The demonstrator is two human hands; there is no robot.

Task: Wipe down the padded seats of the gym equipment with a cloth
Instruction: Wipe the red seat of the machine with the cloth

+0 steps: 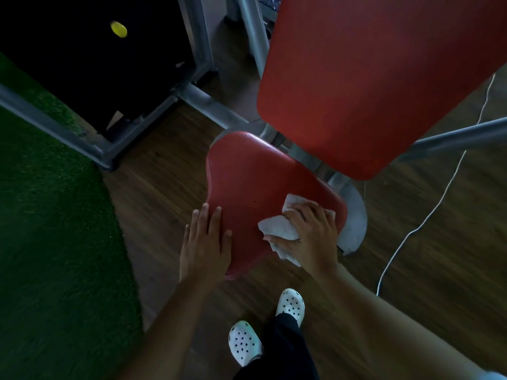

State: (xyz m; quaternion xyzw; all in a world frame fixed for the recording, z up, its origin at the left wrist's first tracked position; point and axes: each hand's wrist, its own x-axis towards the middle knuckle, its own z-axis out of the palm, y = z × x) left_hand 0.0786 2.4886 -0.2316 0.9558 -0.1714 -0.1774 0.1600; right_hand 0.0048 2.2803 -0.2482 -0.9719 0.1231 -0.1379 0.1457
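Note:
A red padded seat (252, 176) of a gym machine lies below me, with the red padded backrest (378, 78) rising at its far right. My right hand (312, 231) holds a white cloth (277, 229) against the seat's near right part, fingers curled over it. My left hand (205, 242) rests flat on the seat's near left edge, fingers straight.
Grey metal frame tubes (208, 102) run behind the seat and at the right (452, 138). Green turf (49, 229) covers the floor at left. A white cable (428, 218) trails over the wooden floor at right. My feet in white clogs (244, 344) stand just below the seat.

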